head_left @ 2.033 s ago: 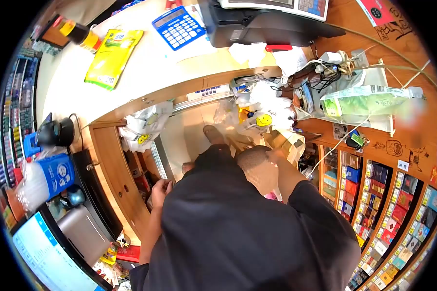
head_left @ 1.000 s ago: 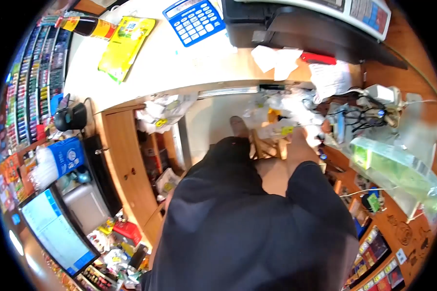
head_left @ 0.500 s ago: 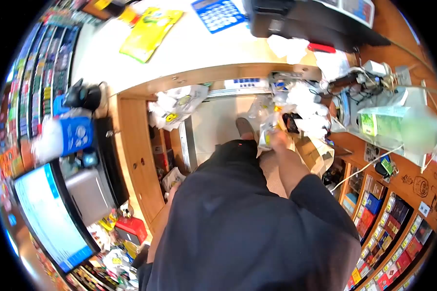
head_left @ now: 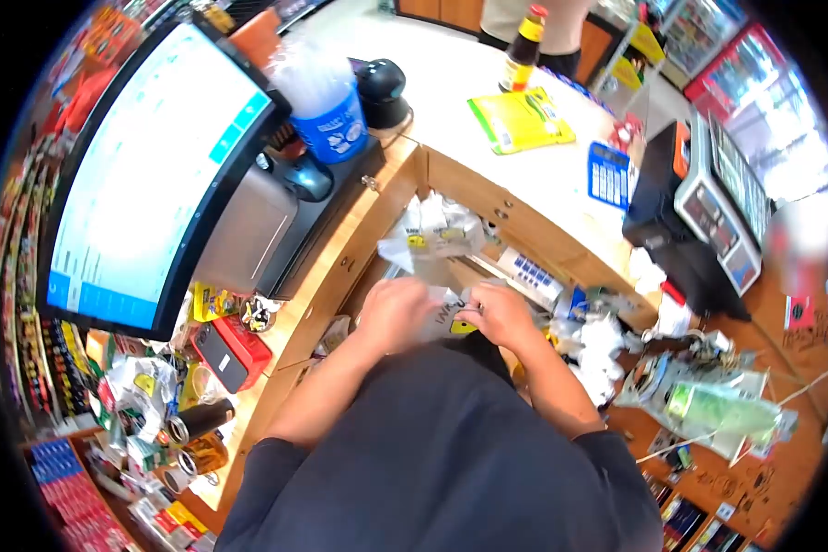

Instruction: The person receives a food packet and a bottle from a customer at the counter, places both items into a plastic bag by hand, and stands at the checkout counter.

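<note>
Both hands are in front of my body at about counter height. My right hand [head_left: 499,315] pinches the edge of a white plastic bag [head_left: 439,317] with a yellow print. My left hand [head_left: 397,313], blurred by motion, is at the bag's other side with its fingers curled; what it holds is too blurred to tell. The bag hangs between the two hands, just above my dark shirt. More white bags [head_left: 443,224] hang behind it at the inner side of the counter.
A monitor [head_left: 152,184] stands at left. On the white counter [head_left: 451,110] are a sauce bottle [head_left: 523,55], a yellow packet [head_left: 522,120], a blue calculator [head_left: 608,175] and a scale [head_left: 718,221]. A person [head_left: 561,23] stands beyond. White bags [head_left: 598,350] and a green bottle [head_left: 722,409] are at right.
The view has swung left and up. My right hand has come up from low by the bags with a white bag, and my left hand has risen from beside my body to meet it.
</note>
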A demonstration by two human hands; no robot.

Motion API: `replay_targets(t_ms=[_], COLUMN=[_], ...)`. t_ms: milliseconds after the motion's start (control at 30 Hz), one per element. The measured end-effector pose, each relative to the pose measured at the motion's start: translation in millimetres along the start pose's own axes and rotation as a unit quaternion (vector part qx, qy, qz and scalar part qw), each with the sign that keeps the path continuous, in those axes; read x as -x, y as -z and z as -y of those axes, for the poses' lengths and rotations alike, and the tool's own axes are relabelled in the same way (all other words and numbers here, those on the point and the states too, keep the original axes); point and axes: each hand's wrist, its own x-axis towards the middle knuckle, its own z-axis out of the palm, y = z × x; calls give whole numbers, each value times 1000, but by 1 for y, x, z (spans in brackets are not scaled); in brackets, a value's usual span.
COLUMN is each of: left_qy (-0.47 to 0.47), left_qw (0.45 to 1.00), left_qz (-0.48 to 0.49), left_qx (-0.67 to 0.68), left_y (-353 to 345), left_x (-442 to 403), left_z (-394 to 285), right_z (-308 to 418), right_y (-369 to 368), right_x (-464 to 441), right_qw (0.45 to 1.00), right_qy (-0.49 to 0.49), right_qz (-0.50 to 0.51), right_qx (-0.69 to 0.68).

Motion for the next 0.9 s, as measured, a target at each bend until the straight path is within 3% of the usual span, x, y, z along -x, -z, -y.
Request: replay_targets(t_ms=[100,200,267,333,433,500,600,667,733,800,867,900], left_qy=[45,168,256,328,227,284,378,411,379,392,326,333], left_qw=[998,968,911,881,939,908,853,809,822,867,916,921], left_qz=[-21,-95,-93,15,-10,-42,-152,-201,-210,-155,-98,-112], left_qx=[-40,161,308,341,259,306,326,368,371,267,211,166], left_y=[16,18,-13,9,-8,-13,-32,-42,-26,-39,-58,-50], left_x=[5,-8,-7,-23,-26,-35,-53,-62,-81,-81,-55,-43], left_z=[-7,-16,11,-3,-8,-20,-25,-27,-61,-40,-5,4], right_z=[3,-2,1,-2,-36,-12,-20,-34,-23,-17,-21,-26], right_y=[18,35,52,64,72,89,101,92,74,71,64,71], right_x=[-23,-56,-81,-102,-131,-142,-151,-143,-145,-150,-159,-167], right_qw=[999,993,984,976,976,960,956,956,915,919,906,912], right_qy=[12,114,155,172,207,271,291,164,186,244,318,339], right_qz=[-34,-7,36,74,55,-50,4,194,311,288,263,225], right_qx=[-18,32,80,113,47,43,-26,-144,-179,-110,-97,-60])
